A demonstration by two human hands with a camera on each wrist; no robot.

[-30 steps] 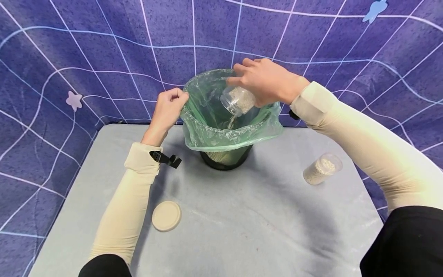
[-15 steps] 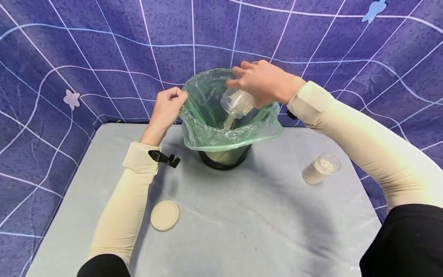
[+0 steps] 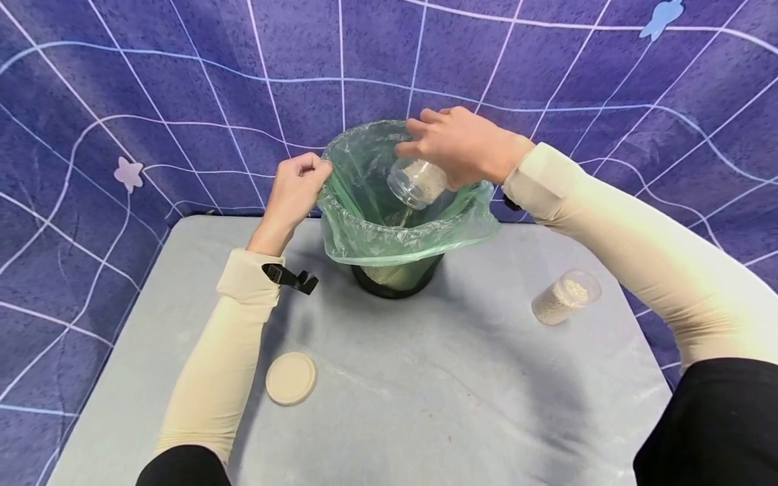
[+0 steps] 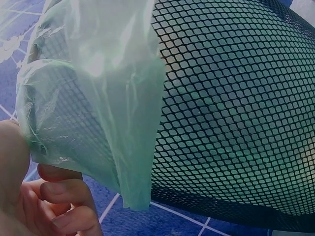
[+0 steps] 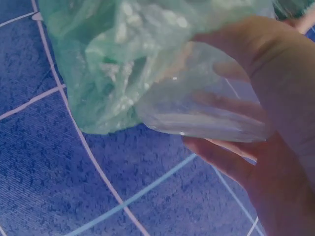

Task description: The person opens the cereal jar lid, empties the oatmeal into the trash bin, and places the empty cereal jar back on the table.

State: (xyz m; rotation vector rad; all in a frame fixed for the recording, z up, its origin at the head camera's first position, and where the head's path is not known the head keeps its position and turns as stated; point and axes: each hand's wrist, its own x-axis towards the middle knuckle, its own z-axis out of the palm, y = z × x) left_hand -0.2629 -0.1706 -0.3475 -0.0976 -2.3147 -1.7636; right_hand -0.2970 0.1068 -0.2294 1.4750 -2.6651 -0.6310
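Note:
My right hand [image 3: 458,145] grips a clear jar [image 3: 419,182], tilted mouth-down over a mesh bin [image 3: 395,278]. Pale grains trickle from the jar into the green bag [image 3: 389,243] that lines the bin. In the right wrist view, fingers and thumb wrap round the jar [image 5: 211,118], partly hidden by the bag [image 5: 98,73]. My left hand [image 3: 298,189] pinches the bag's edge at the bin's left rim. The left wrist view shows that hand [image 4: 59,201] at the folded-over plastic [image 4: 123,108], beside the black mesh [image 4: 231,108]. The bag's bottom is hidden.
A second clear jar [image 3: 565,297] of pale grains stands open at the right of the grey table [image 3: 389,391]. A cream lid [image 3: 291,379] lies at the left front. Purple patterned cloth [image 3: 243,101] rises right behind the bin.
Grains have kept pouring from the jar; the stream thickened half a second ago and is thinner now. My right hand has shifted slightly left. The left hand holds its place.

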